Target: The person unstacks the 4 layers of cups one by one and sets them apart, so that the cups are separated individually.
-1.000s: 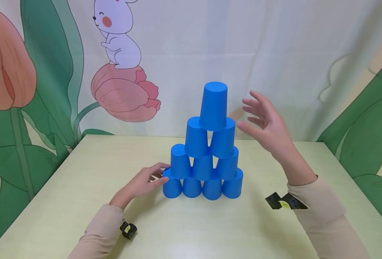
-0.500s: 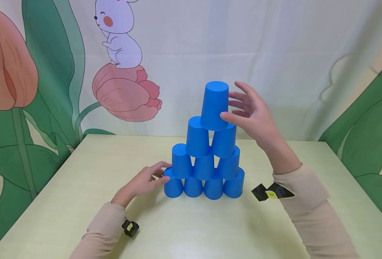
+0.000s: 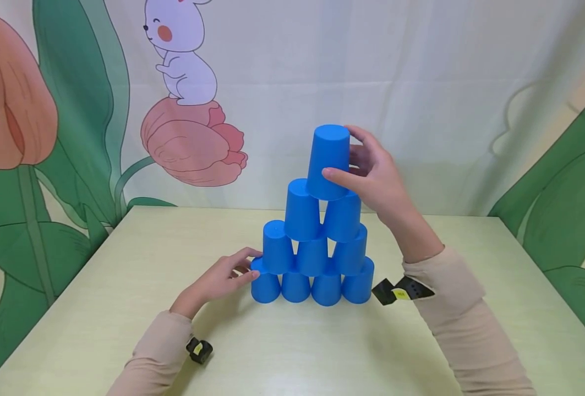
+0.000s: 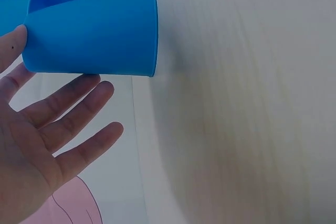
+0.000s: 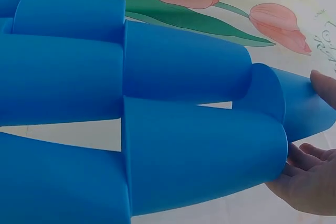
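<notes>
Blue plastic cups stand upside down in a stepped pyramid, with one cup alone at the peak. My right hand holds that peak cup from its right side, thumb across the front and fingers behind. The right wrist view has the same thumb against the cup's wall. Low on the left, my left hand touches the leftmost bottom cup near its top. In the left wrist view its other fingers are spread and fairly straight beside the cup.
The pyramid stands on a pale wooden table. Behind the table's back edge hangs a curtain printed with flowers and a white rabbit. Each sleeve carries a small black device, one by the left wrist and one by the right.
My right hand has come in leftward from beside the pyramid and taken hold of the peak cup. The left hand and the cups have stayed in place.
</notes>
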Tool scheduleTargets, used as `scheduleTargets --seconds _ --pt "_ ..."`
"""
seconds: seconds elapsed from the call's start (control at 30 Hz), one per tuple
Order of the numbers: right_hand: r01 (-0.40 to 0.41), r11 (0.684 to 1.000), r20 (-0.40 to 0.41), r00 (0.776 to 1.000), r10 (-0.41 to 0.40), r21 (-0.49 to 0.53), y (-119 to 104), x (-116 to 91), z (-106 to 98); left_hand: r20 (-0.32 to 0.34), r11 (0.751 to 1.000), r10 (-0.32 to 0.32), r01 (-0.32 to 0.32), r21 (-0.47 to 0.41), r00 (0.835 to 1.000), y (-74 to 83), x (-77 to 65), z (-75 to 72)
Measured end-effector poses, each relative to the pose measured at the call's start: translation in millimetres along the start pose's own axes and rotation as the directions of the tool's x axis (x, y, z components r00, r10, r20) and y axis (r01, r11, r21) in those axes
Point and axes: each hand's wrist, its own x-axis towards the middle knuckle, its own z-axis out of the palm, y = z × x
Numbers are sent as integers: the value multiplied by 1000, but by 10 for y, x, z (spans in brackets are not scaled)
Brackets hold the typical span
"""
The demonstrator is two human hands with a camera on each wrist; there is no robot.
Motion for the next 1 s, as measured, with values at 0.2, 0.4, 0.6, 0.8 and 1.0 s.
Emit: scheduleTargets --seconds 0.2,0.4,0.6,0.8,1.0 --pt "12 1000 -52 999 -11 14 21 -27 0 2 1000 -8 8 9 1000 5 4 1" --pt "111 993 -111 988 -106 36 31 -85 -58 5 1000 -8 8 10 1000 -1 9 -1" --pt "161 987 -167 973 -158 8 18 -167 -161 8 1000 -7 7 -4 1000 -4 11 -5" --pt "176 984 -217 959 -180 -38 20 -250 -280 9 1000 -23 23 0 1000 -3 13 -13" --pt "175 984 -270 946 -180 -40 63 -297 -412 11 1000 -30 30 4 999 15 11 -24"
